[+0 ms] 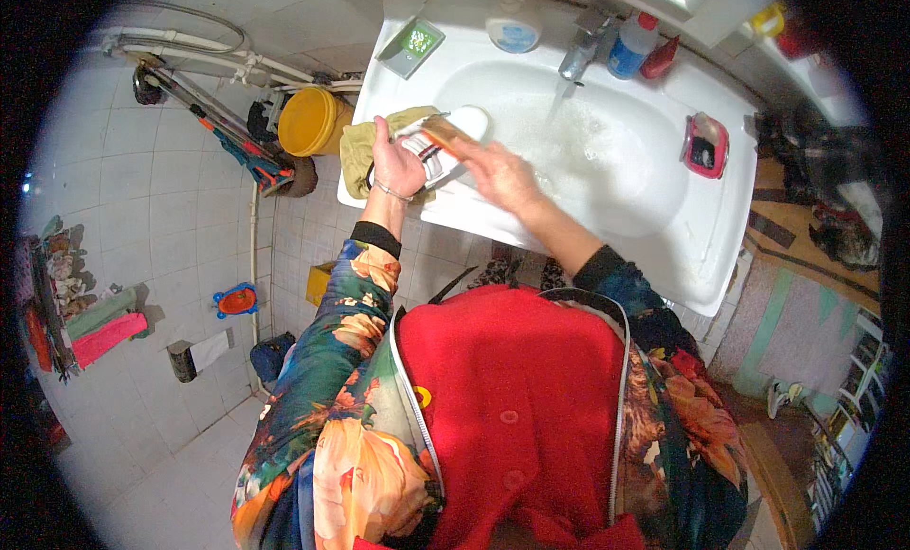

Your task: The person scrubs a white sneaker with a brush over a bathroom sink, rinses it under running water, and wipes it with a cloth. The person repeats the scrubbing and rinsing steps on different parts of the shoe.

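Note:
On the left rim of a white washbasin point(455, 212) lies a white shoe point(472, 120) with dark and red stripes, its toe towards the bowl. My left hand point(399, 168) rests against the shoe's near left side, palm up, thumb raised; whether it grips the shoe cannot be told. In my right hand point(501, 173) is a wooden-backed brush point(444, 132), held over the shoe's upper; the bristles are hidden. An olive-green cloth point(355, 146) lies beneath and beside the shoe. Water runs from the chrome faucet point(579, 52) into the bowl, where there is foam.
Along the basin's back stand a soap dish point(412, 47), a white pump bottle point(513, 24) and a blue-labelled bottle point(631, 47). A red-rimmed container point(706, 146) sits on the right rim. A yellow bucket point(307, 121) and long-handled tools point(234, 138) are left of the basin.

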`<state>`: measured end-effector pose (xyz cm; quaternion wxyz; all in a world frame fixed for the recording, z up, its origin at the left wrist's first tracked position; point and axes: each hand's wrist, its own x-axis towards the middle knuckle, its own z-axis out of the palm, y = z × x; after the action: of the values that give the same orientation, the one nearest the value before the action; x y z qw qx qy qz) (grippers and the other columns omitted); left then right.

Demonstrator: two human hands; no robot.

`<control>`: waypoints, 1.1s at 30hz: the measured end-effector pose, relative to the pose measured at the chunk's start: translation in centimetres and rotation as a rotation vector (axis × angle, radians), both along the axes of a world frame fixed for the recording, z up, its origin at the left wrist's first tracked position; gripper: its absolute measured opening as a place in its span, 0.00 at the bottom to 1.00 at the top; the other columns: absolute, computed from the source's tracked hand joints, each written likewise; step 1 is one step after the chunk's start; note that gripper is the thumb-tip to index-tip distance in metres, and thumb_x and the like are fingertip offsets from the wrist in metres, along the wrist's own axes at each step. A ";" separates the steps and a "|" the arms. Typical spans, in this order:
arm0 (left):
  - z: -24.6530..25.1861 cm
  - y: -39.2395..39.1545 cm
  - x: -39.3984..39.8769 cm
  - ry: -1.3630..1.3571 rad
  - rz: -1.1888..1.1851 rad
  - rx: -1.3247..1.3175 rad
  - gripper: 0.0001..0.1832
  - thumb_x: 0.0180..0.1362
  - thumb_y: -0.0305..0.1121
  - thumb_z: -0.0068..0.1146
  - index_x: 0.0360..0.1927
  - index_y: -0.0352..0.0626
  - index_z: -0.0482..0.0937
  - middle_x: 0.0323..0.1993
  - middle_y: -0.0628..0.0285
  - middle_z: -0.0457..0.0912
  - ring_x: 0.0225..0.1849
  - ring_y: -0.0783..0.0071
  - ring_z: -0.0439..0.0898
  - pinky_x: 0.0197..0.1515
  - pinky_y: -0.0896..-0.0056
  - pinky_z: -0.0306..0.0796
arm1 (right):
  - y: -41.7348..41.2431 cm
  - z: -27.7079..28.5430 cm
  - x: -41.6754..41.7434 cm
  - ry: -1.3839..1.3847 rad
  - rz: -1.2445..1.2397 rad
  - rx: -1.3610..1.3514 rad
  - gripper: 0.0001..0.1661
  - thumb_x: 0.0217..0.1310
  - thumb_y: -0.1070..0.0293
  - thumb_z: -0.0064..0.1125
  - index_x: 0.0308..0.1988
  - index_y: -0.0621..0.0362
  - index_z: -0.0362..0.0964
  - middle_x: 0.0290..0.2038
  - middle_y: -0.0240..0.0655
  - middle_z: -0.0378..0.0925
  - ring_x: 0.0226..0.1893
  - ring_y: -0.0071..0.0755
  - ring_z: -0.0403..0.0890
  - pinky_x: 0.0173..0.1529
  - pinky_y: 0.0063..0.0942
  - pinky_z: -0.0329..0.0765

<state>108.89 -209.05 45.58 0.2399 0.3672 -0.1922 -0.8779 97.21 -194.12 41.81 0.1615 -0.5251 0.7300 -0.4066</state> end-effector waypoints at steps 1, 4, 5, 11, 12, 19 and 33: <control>0.0 -0.1 0.1 0.008 0.010 -0.006 0.42 0.59 0.67 0.36 0.58 0.34 0.66 0.57 0.49 0.71 0.57 0.48 0.69 0.62 0.48 0.61 | 0.5 -0.9 -1.8 0.099 0.031 0.107 0.20 0.62 0.60 0.49 0.55 0.34 0.70 0.30 0.43 0.76 0.25 0.46 0.78 0.31 0.41 0.78; -1.3 0.2 0.3 0.041 -0.020 -0.062 0.42 0.59 0.66 0.38 0.59 0.35 0.65 0.58 0.50 0.70 0.60 0.51 0.68 0.63 0.50 0.60 | -0.5 -5.4 -7.5 0.250 -0.267 0.514 0.19 0.62 0.62 0.48 0.53 0.37 0.72 0.33 0.43 0.78 0.26 0.44 0.81 0.27 0.39 0.78; -1.3 -0.2 0.8 0.060 -0.029 -0.047 0.42 0.59 0.66 0.39 0.59 0.35 0.66 0.58 0.50 0.71 0.60 0.51 0.68 0.63 0.50 0.60 | 0.4 -6.3 -8.8 0.286 -0.380 0.376 0.19 0.63 0.61 0.47 0.53 0.42 0.71 0.32 0.46 0.78 0.27 0.47 0.81 0.28 0.41 0.78; -0.1 0.0 -0.9 -0.090 -0.076 -0.054 0.37 0.57 0.66 0.45 0.53 0.41 0.72 0.52 0.51 0.75 0.53 0.53 0.74 0.57 0.48 0.67 | 4.4 -6.4 -12.9 -1.261 -0.435 0.203 0.19 0.62 0.61 0.50 0.53 0.48 0.72 0.21 0.26 0.68 0.15 0.22 0.63 0.17 0.23 0.64; 0.0 0.0 -1.1 -0.117 -0.091 -0.077 0.37 0.56 0.66 0.46 0.53 0.42 0.73 0.52 0.52 0.75 0.53 0.53 0.74 0.57 0.48 0.67 | 4.9 -6.4 -13.5 -1.170 -0.351 0.361 0.21 0.63 0.60 0.51 0.55 0.48 0.70 0.22 0.28 0.70 0.17 0.23 0.67 0.19 0.24 0.66; 1.6 -0.4 -1.2 -0.152 -0.146 -0.020 0.40 0.57 0.66 0.42 0.55 0.35 0.72 0.52 0.47 0.75 0.53 0.50 0.74 0.58 0.45 0.65 | 5.9 -5.5 -4.7 -0.046 -0.152 0.226 0.24 0.61 0.66 0.52 0.58 0.41 0.68 0.45 0.42 0.76 0.42 0.42 0.78 0.46 0.34 0.74; 0.7 -1.4 0.0 -0.042 -0.090 0.053 0.44 0.57 0.67 0.40 0.57 0.32 0.66 0.56 0.46 0.71 0.57 0.48 0.70 0.62 0.44 0.59 | 0.7 0.8 2.0 -0.063 0.125 -0.232 0.25 0.62 0.66 0.48 0.57 0.28 0.67 0.32 0.41 0.72 0.28 0.41 0.77 0.33 0.38 0.78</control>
<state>108.85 -210.40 46.33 0.1862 0.3825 -0.1904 -0.8848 99.17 -193.39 42.61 0.1476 -0.5715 0.6386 -0.4938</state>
